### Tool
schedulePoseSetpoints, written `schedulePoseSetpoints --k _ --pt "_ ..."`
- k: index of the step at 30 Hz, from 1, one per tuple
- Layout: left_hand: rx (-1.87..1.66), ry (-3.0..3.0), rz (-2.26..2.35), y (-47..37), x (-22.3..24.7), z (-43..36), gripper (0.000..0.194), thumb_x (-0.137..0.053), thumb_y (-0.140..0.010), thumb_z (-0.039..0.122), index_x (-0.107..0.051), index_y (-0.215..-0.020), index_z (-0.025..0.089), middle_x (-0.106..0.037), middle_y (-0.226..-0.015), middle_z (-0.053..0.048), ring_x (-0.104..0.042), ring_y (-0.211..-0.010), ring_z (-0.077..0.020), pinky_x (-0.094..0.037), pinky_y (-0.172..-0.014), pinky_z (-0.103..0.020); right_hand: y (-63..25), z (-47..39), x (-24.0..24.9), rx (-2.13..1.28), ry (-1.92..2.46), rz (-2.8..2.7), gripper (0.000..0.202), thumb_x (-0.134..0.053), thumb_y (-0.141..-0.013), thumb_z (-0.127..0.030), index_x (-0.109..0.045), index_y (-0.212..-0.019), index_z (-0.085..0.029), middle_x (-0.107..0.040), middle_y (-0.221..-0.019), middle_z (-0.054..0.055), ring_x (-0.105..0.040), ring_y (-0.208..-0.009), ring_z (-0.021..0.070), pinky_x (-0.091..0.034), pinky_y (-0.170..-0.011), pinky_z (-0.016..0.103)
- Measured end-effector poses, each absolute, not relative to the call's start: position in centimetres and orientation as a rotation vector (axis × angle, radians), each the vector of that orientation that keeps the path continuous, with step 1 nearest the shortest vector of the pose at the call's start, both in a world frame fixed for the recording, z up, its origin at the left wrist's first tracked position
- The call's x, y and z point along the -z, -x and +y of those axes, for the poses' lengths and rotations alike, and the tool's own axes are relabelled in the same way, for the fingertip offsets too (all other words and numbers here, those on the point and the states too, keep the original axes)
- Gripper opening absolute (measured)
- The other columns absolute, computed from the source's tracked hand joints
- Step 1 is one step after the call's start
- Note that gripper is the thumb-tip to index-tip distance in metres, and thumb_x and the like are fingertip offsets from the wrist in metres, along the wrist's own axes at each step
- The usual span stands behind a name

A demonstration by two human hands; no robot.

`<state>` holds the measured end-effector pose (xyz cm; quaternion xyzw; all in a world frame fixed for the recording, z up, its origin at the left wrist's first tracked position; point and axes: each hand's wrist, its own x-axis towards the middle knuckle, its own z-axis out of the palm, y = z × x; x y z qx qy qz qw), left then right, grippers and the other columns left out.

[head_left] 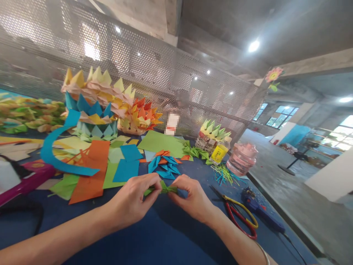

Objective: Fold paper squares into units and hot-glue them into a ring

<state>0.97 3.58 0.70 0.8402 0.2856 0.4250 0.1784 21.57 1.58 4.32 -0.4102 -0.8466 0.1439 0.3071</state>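
A small folded piece of green paper (166,188) is held between my two hands, above the dark blue table (165,235). My left hand (142,195) pinches its left end, and my right hand (189,195) pinches its right end. Just beyond them lies a cluster of folded blue and orange paper pieces (164,165). Flat blue sheets (127,169) and an orange sheet (95,169) are spread behind my left hand. Folded green pieces (197,151) rest farther back.
Red-and-yellow-handled scissors (239,215) and a blue glue gun (264,211) lie at right. Behind them stand a pink bottle (241,160) and a yellow-labelled bottle (220,152). Layered paper models (96,99) stand back left; a magenta tool (30,180) is at far left.
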Motion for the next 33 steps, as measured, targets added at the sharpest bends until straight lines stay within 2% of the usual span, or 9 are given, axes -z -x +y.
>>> schedulePoseSetpoints --k 4,6,10,12,14,15,20,24,33 --pt "-1.195 -2.366 0.81 -0.9 -0.9 3.3 0.012 -0.044 -0.09 0.015 -0.048 -0.08 0.021 -0.056 -0.074 0.005 -0.054 -0.065 -0.0096 -0.038 -0.061 -0.021 -21.6 1.6 -4.2 -0.363 1.099 -2.239 0.011 -0.063 -0.084 -0.016 -0.068 -0.074 -0.021 -0.066 -0.07 0.0 -0.058 -0.069 0.0142 -0.044 -0.067 0.024" --pt "-1.175 -2.347 0.849 -0.9 -1.1 3.2 0.007 -0.046 -0.09 0.016 -0.049 -0.09 0.023 -0.058 -0.078 0.005 -0.057 -0.066 -0.0102 -0.04 -0.063 -0.021 -21.6 1.6 -4.1 -0.346 1.102 -2.236 0.011 -0.062 -0.084 -0.015 -0.067 -0.075 -0.021 -0.066 -0.07 0.0 -0.058 -0.069 0.0144 -0.044 -0.068 0.025" --pt "-1.163 -2.361 0.904 -0.8 -1.0 3.2 0.036 -0.061 -0.085 0.023 -0.048 -0.119 0.028 -0.063 -0.099 0.003 -0.062 -0.09 -0.0152 -0.043 -0.078 -0.025 -21.5 1.5 -3.7 -0.307 1.077 -2.252 0.012 -0.06 -0.084 -0.015 -0.065 -0.075 -0.021 -0.065 -0.073 0.002 -0.058 -0.072 0.0159 -0.045 -0.071 0.027" --pt "-1.144 -2.384 0.89 -0.9 -0.8 3.5 0.026 -0.065 -0.084 0.026 -0.056 -0.109 0.028 -0.064 -0.099 0.003 -0.061 -0.094 -0.0167 -0.043 -0.081 -0.026 -21.3 1.4 -3.4 -0.293 1.046 -2.277 0.013 -0.059 -0.083 -0.015 -0.064 -0.074 -0.021 -0.065 -0.073 0.002 -0.058 -0.071 0.0162 -0.044 -0.073 0.029" --pt "-1.123 -2.405 0.835 -1.0 -0.6 3.8 0.005 -0.065 -0.086 0.025 -0.061 -0.09 0.024 -0.065 -0.092 0.002 -0.06 -0.09 -0.0162 -0.042 -0.079 -0.027 -21.1 1.3 -3.2 -0.263 1.007 -2.307 0.013 -0.058 -0.083 -0.013 -0.063 -0.074 -0.021 -0.065 -0.072 0.002 -0.057 -0.07 0.016 -0.043 -0.075 0.029" --pt "-1.119 -2.414 0.808 -1.0 -0.6 3.9 0.004 -0.063 -0.088 0.023 -0.061 -0.084 0.023 -0.064 -0.088 0.002 -0.059 -0.086 -0.0155 -0.041 -0.077 -0.027 -21.0 1.3 -3.0 -0.241 0.987 -2.318 0.013 -0.057 -0.083 -0.013 -0.063 -0.074 -0.021 -0.064 -0.072 0.002 -0.057 -0.07 0.016 -0.043 -0.074 0.029" --pt "-1.154 -2.472 0.778 -1.1 -0.6 3.8 0.016 -0.054 -0.092 0.018 -0.057 -0.077 0.02 -0.06 -0.076 0.003 -0.055 -0.074 -0.0134 -0.036 -0.072 -0.028 -20.8 1.2 -2.7 -0.161 0.926 -2.319 0.01 -0.058 -0.082 -0.014 -0.06 -0.074 -0.019 -0.062 -0.071 0.001 -0.055 -0.068 0.0151 -0.043 -0.072 0.028" --pt "-1.209 -2.507 0.787 -1.0 -0.7 3.5 0.017 -0.051 -0.093 0.017 -0.054 -0.077 0.019 -0.059 -0.076 0.003 -0.055 -0.075 -0.0136 -0.035 -0.074 -0.029 -20.6 1.1 -2.6 -0.156 0.961 -2.315 0.009 -0.059 -0.085 -0.016 -0.059 -0.076 -0.019 -0.062 -0.075 0.001 -0.054 -0.071 0.0146 -0.043 -0.074 0.027" --pt "-1.201 -2.494 0.856 -0.9 -0.8 3.4 0.017 -0.05 -0.093 0.018 -0.051 -0.076 0.019 -0.059 -0.078 0.002 -0.055 -0.077 -0.0148 -0.035 -0.077 -0.03 -20.3 1.0 -2.5 -0.086 0.972 -2.321 0.025 -0.059 -0.087 -0.018 -0.047 -0.066 -0.019 -0.052 -0.068 0.0 -0.047 -0.066 0.0138 -0.039 -0.068 0.026"
